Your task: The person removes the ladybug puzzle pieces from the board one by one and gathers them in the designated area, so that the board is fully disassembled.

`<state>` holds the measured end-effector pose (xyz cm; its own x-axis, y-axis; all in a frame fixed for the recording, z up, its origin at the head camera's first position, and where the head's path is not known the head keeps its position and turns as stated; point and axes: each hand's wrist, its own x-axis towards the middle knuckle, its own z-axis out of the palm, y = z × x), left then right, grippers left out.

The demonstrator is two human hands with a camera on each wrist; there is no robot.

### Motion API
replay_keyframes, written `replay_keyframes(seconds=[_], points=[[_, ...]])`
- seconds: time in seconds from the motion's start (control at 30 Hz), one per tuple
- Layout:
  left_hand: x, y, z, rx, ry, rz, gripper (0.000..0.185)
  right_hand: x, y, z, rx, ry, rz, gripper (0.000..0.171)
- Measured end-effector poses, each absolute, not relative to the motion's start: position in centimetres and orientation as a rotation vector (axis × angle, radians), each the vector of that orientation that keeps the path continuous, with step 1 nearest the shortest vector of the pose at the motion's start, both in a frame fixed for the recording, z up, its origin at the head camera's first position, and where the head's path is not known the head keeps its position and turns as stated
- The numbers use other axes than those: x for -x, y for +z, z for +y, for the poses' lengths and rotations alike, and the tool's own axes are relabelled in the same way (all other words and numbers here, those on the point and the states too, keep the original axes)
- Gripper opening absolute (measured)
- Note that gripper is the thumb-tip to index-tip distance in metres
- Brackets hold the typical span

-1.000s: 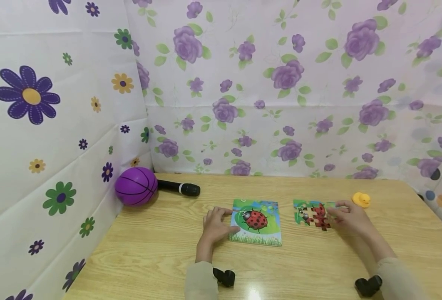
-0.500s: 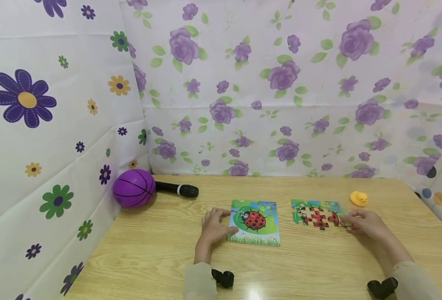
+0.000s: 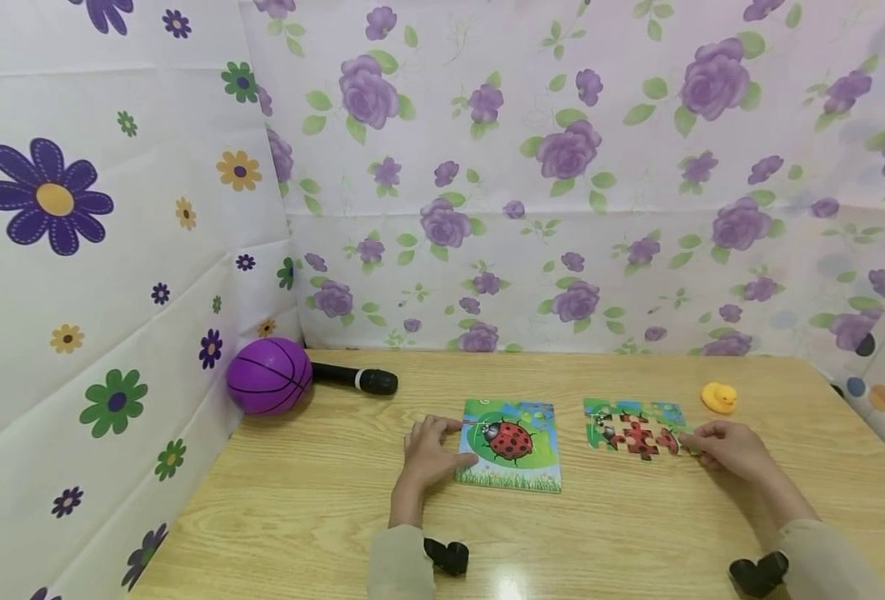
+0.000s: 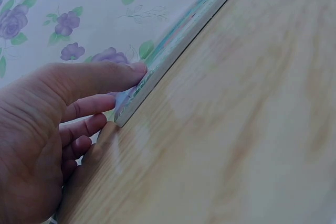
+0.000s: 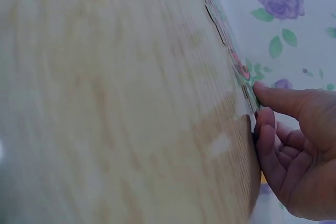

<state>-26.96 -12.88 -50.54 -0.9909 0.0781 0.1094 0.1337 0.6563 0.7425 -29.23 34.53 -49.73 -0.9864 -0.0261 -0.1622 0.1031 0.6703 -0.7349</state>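
A square ladybug picture board [image 3: 508,446] lies flat on the wooden table, with a pale thick edge [image 4: 160,72] in the left wrist view. My left hand [image 3: 429,457] rests at the board's left side, thumb on its surface and the other fingers loosely bent by the edge. To the right is a partly joined ladybug jigsaw [image 3: 637,433], with bare table showing through gaps among its pieces. At its right end my right hand [image 3: 731,450] pinches a jigsaw piece [image 5: 251,95] between thumb and fingers, low against the table; the fingers partly hide this piece.
A yellow rubber duck [image 3: 719,397] sits just behind my right hand. At the back left, a purple ball [image 3: 269,376] stands beside a black microphone [image 3: 356,377]. Flowered cloth [image 3: 487,183] hangs behind the wooden table [image 3: 322,492].
My right hand first moved right, from over the jigsaw to its right end, uncovering pieces there, then shifted slightly left. My left hand has stayed by the board.
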Motion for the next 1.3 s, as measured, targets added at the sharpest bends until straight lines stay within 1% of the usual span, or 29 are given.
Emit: replay_keyframes(seconds=[0.2,0.73,0.97,1.3], points=[[26.74,-50.46,-12.78,0.192,-1.269,-2.791,0.054,29.01,-49.63,34.32,-0.075,-1.132,2.773,0.051],[26.72,-50.46,-12.66,0.198,-1.282,-2.784,0.055,28.81,-49.55,34.22,-0.087,-1.143,2.775,0.050],[26.82,-50.41,-12.71,0.188,-1.290,-2.790,0.054,28.76,-49.64,33.83,-0.081,-1.118,2.800,0.055],[26.83,-50.51,-12.77,0.187,-1.285,-2.780,0.054,28.88,-49.83,33.62,-0.093,-1.109,2.813,0.053]])
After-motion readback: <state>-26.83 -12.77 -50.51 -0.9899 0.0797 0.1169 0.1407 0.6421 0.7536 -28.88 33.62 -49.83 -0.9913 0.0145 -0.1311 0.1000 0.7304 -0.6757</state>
